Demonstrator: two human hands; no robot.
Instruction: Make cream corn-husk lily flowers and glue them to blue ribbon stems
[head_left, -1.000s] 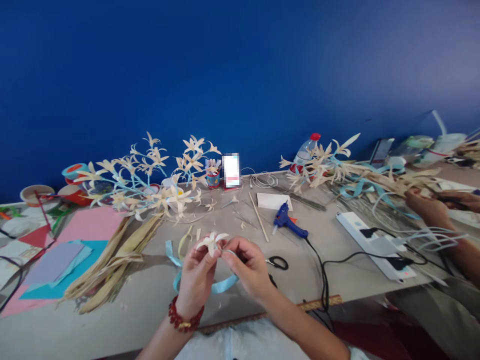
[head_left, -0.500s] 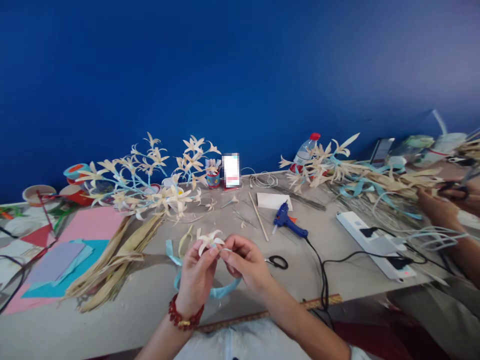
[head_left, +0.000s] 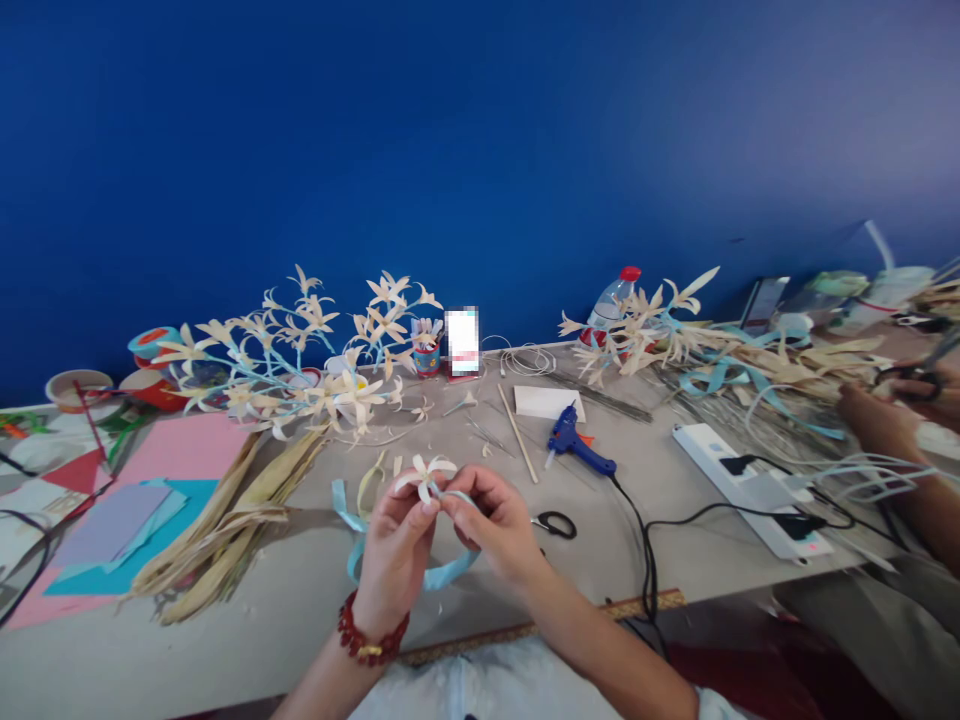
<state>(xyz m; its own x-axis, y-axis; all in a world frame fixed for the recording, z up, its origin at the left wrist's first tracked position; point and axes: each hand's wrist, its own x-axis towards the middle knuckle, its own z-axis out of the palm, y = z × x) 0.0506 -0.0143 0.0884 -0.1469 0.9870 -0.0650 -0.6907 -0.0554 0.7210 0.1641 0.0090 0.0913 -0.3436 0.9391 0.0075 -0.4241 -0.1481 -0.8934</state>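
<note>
Between my fingertips is a small cream craft flower (head_left: 426, 474) with narrow pointed petals. My left hand (head_left: 401, 535) pinches it near its base, with a red bead bracelet (head_left: 373, 632) on that wrist. My right hand (head_left: 491, 520) pinches a light blue strip (head_left: 448, 575) close under the flower. The rest of the strip loops down behind my hands and comes out on the left. My fingers hide the flower's stem. Black-handled scissors (head_left: 556, 525) lie beside my right hand, their blades partly covered by it.
A blue glue gun (head_left: 574, 440) rests right of centre, its cord running toward a white power strip (head_left: 750, 490). Dried husks (head_left: 232, 530) and coloured paper (head_left: 124, 530) lie left. Flower sprays (head_left: 300, 345) stand behind. At far right, another person's hand (head_left: 877, 420) is near scissors.
My hands have turned the flower slightly, and its petals now spread more openly to view. The blue strip has shifted a little at my right fingertips.
</note>
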